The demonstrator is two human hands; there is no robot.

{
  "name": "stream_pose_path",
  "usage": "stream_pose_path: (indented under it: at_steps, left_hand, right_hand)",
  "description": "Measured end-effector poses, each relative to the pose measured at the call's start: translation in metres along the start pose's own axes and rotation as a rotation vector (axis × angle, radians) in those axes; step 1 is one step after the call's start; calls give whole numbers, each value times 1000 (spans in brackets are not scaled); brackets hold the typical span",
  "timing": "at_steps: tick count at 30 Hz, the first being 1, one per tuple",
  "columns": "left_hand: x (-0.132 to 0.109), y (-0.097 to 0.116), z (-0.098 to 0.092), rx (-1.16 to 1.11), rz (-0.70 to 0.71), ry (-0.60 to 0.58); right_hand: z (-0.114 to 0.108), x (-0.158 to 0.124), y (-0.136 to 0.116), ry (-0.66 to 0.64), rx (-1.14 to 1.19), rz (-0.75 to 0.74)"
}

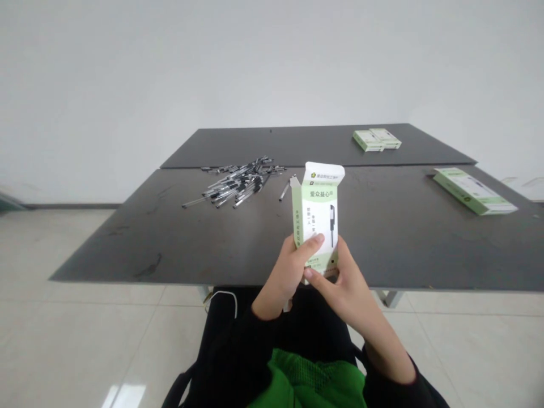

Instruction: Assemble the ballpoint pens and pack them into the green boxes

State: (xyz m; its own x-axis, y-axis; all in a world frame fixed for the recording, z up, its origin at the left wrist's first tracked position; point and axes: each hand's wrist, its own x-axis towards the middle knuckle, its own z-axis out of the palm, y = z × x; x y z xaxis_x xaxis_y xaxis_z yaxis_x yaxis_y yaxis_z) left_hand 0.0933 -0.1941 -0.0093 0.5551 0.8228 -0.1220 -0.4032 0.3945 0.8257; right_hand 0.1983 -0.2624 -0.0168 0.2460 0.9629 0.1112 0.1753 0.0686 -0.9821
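Observation:
A white and light-green pen box (319, 221) stands upright between my hands over the table's front edge, its top flap raised. My left hand (293, 266) is closed round its left side, with the thumb across the printed front. At the lower right, my right hand (340, 280) grips the box, its thumb against the bottom end. The fingers behind the box are hidden, and I cannot see what is inside it. Beyond it to the left lies a loose pile of black and clear pens (242, 184). One single pen (284, 191) lies just left of the box.
Two pen boxes (376, 140) lie side by side on the far table. Another pen box (474, 191) lies flat on the right. Two dark tables (204, 243) meet along a seam, with a pale wall (272, 62) behind. A white cable (229, 294) hangs below the front edge.

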Motion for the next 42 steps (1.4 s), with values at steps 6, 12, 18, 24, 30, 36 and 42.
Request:
stream_pose_path:
  at_steps: [6, 12, 18, 24, 30, 36, 42]
  left_hand:
    - [5, 0, 0, 99, 124, 71]
    - [9, -1, -3, 197, 194, 89]
    - [10, -4, -10, 233, 156, 112]
    - [13, -5, -14, 194, 164, 105]
    - [7, -8, -1, 177, 209, 145]
    - [8, -3, 12, 9, 139, -32]
    - [4, -17, 13, -31, 44, -138]
  right_hand:
    - [-2, -3, 3, 164, 95, 10]
    - [-3, -5, 18, 219, 79, 5]
    - [4, -6, 29, 209, 74, 32]
    - [8, -3, 29, 196, 41, 38]
    - [12, -6, 21, 647, -440, -304]
    - [-8, -2, -4, 182, -653, -405]
    - [-8, -7, 2, 113, -509, -411]
